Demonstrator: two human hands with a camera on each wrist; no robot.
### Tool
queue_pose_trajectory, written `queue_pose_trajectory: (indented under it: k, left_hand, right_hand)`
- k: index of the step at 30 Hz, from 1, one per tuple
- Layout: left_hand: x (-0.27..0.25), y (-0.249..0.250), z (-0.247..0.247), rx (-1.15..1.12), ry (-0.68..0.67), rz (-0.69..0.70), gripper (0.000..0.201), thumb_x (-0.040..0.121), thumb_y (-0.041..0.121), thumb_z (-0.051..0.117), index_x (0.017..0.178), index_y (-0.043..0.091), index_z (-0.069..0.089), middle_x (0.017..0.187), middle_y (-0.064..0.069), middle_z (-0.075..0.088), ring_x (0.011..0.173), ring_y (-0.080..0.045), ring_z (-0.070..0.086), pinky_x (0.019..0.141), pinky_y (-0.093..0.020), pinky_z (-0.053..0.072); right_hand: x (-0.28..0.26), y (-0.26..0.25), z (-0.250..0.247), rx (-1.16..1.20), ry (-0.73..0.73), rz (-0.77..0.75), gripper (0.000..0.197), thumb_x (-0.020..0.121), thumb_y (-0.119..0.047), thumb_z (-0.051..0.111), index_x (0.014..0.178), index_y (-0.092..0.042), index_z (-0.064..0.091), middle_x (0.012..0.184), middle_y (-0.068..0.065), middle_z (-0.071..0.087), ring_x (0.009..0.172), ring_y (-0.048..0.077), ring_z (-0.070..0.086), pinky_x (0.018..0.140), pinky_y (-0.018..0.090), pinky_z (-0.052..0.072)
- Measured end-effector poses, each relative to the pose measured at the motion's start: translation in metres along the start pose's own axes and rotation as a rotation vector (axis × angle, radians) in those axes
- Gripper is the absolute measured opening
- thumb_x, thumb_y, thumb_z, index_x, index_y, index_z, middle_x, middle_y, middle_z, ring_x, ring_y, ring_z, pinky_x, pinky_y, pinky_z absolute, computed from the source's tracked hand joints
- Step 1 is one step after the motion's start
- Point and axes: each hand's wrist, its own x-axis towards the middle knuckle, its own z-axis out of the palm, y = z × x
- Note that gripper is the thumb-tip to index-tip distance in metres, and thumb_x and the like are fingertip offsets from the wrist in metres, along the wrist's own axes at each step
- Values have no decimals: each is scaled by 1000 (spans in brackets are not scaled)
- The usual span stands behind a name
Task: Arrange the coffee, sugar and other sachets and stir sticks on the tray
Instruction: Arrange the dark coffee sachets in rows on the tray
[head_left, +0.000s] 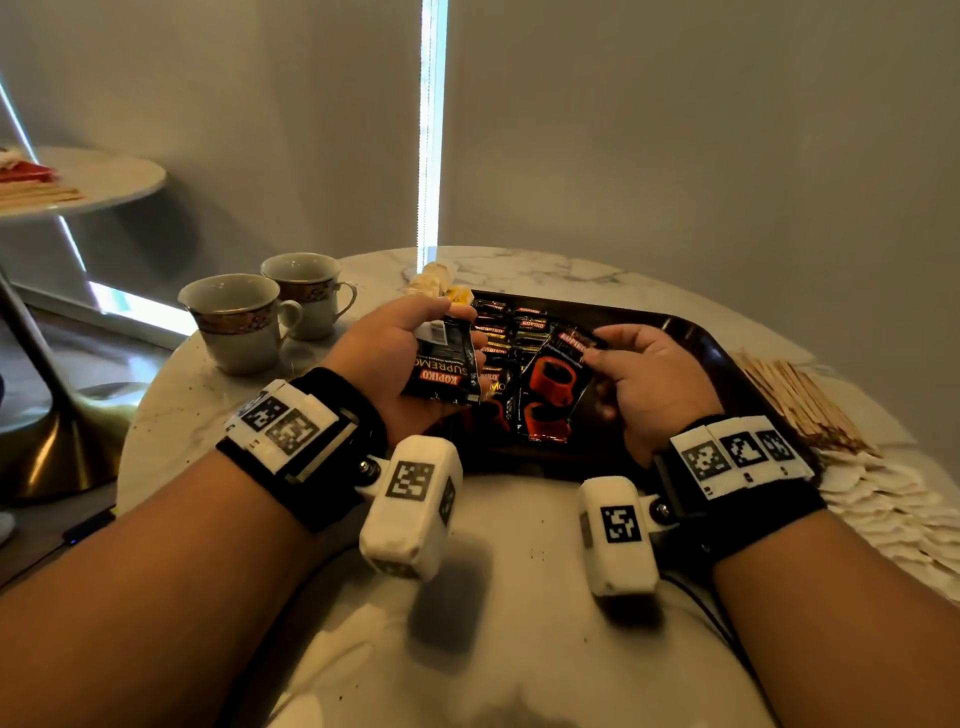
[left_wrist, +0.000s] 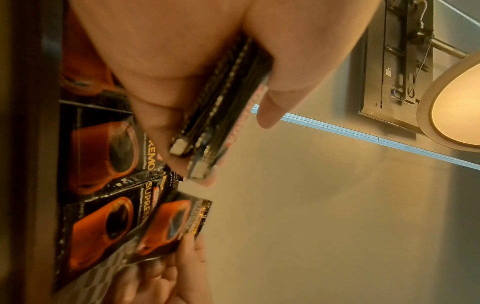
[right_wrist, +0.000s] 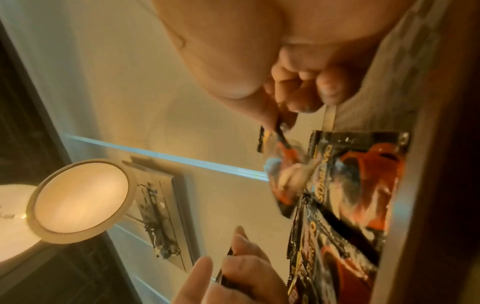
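A dark tray (head_left: 722, 358) on the marble table holds several black-and-red coffee sachets (head_left: 511, 327). My left hand (head_left: 415, 358) grips a stack of black coffee sachets (head_left: 447, 371) over the tray's left edge; the left wrist view shows the stack (left_wrist: 221, 115) edge-on between thumb and fingers. My right hand (head_left: 639, 374) pinches the top edge of one coffee sachet (head_left: 558, 379) with a red cup on it, held tilted above sachets lying in the tray. In the right wrist view the pinched sachet (right_wrist: 283, 164) hangs from my fingertips.
Two cups (head_left: 244, 322) stand at the table's left. Wooden stir sticks (head_left: 800, 405) lie right of the tray, with pale sachets (head_left: 883, 499) spread below them. Yellow and white sachets (head_left: 441, 286) sit behind my left hand. A second round table (head_left: 104, 176) stands far left.
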Motion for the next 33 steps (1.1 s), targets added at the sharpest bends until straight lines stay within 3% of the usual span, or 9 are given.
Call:
queue_pose_trajectory:
  k: [8,13,26,33]
  left_hand:
    - [-1,3,0,-46,-2,19,28,98,28,46,111,9,62,88,-11,63,69,-21,62,60,-32,57]
    - [-2,5,-1,-100,-14,9,39,94,29,35,109,6,63,87,-12,63,66,-22,60,58,-30,55]
    - [-6,4,1,-113,-13,13,41,91,24,34,116,5,61,90,-13,61,70,-22,59,61,-30,55]
    - [-7,4,1,-110,-5,27,43,92,24,33,116,4,62,91,-14,61,72,-23,59,60,-31,56]
  right_hand:
    - [3,4,0,-56,-91,149,7,96,-5,58,91,-10,61,78,9,60,57,13,47,44,25,34]
    - [3,7,0,-110,-95,145,6,94,-9,63,99,-6,65,87,14,64,58,15,51,45,26,37]
    - [0,5,0,-190,-108,100,10,87,-7,71,96,-9,67,95,14,73,78,28,63,55,31,45]
    - [-1,6,0,-232,-101,89,14,83,-10,76,95,-9,68,93,13,74,75,30,61,58,34,48]
